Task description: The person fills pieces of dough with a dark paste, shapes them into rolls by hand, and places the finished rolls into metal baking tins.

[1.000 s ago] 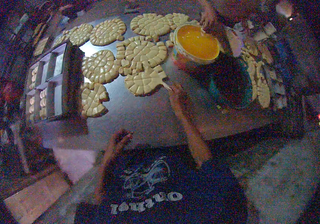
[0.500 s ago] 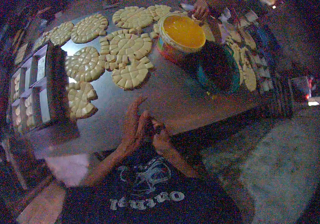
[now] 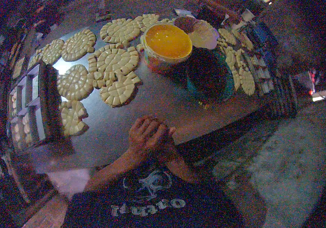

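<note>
My left hand (image 3: 144,135) is closed over my right hand (image 3: 166,142) just above the front part of the metal table (image 3: 94,144); the right fingers are mostly hidden. Nearest beyond them lie pale dough rounds cut into many segments, one in the middle (image 3: 117,91) and a broken one at left (image 3: 73,116). Farther back are more such rounds (image 3: 115,57). A white bucket (image 3: 166,59) of orange-yellow contents stands right of centre, beside a dark-interior turquoise basin (image 3: 228,81).
A compartmented tray (image 3: 34,98) with pale pieces sits at the left. Behind the bucket are a pale round object (image 3: 204,38) and another person's arm (image 3: 227,15). More dough pieces (image 3: 242,76) and small trays (image 3: 261,76) line the right. Floor (image 3: 284,171) shows lower right.
My right hand has left the dough's edge and my left has risen to meet it; they are now clasped. The other person's hand has moved off the bucket. The view has shifted.
</note>
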Available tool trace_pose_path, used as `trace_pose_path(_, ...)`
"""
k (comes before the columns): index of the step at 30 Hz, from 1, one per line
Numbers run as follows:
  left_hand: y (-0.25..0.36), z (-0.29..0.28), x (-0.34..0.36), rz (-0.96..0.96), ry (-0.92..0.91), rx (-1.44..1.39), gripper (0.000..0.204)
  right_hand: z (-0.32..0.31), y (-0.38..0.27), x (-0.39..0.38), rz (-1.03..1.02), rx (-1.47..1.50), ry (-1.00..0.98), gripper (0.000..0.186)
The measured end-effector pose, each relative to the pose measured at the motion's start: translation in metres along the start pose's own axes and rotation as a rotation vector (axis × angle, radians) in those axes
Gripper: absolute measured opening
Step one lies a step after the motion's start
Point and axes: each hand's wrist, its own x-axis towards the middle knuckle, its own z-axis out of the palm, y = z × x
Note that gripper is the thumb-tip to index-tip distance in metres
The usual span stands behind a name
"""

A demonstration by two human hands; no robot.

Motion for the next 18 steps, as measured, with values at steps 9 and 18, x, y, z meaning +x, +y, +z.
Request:
trace_pose_path(9,0.002,0.070,0.012,-0.327,-0.099,-0.632,0.034,-0.041,-0.025,0.039,0.156,0.113,-0.076,0.041)
trace_pose_path(18,-0.012,0.052,0.030,-1.160,0.055,-0.811,0.035,-0.048,-0.112,0.160,0.122,0.058,-0.064,0.043)
